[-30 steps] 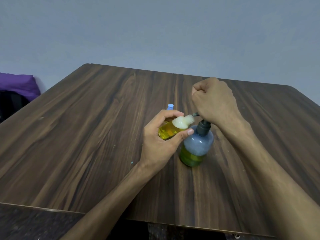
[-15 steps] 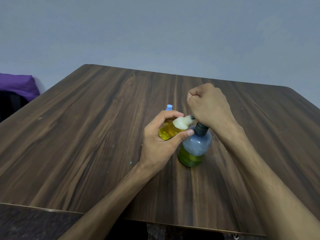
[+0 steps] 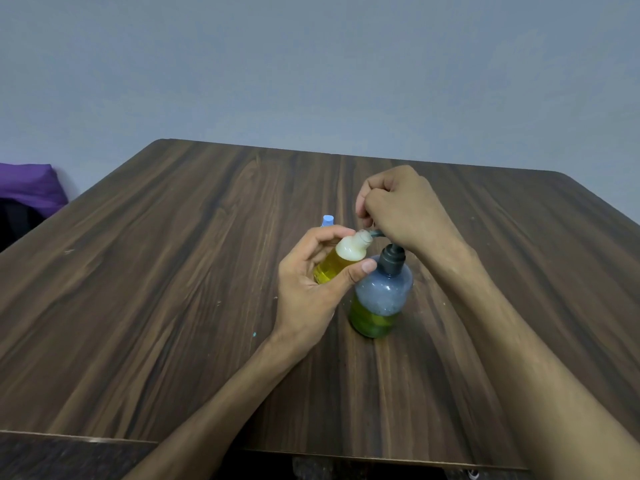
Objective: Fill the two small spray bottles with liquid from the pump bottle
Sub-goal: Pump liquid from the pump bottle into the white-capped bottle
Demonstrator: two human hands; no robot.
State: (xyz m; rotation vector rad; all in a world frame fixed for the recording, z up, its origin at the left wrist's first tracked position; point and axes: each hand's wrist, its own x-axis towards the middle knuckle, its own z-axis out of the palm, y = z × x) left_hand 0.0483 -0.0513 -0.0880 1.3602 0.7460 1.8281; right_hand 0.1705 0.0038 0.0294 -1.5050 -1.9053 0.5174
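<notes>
Tilted in the left hand (image 3: 304,292), pinched between thumb and curled fingers: 1 small spray bottle (image 3: 341,259), mostly full of yellow liquid, foam at the neck, open mouth aimed up and to the right at the pump spout (image 3: 376,233). Long axis slanted, base low and left, mouth high and right, touching or just short of the spout tip (too close to separate). Just right of that grip, upright on the counter (image 3: 173,289): 1 pump bottle (image 3: 381,299), green liquid low in its base, foam clinging above. On top of its pump head, the right hand (image 3: 401,209), fingers curled into a fist, nothing visibly clasped inside, pressing down by the look of it. Behind the left hand, only a blue cap (image 3: 327,220) showing, probably the 2nd small bottle, its body hidden. Count, then: 1 pump bottle, 1 small bottle seen whole, 1 more guessed from a cap, 2 hands. Next press likely dependent on mouth and spout staying lined up; any slip, and liquid onto the counter. Off at the left edge, a purple cloth (image 3: 27,188).
</notes>
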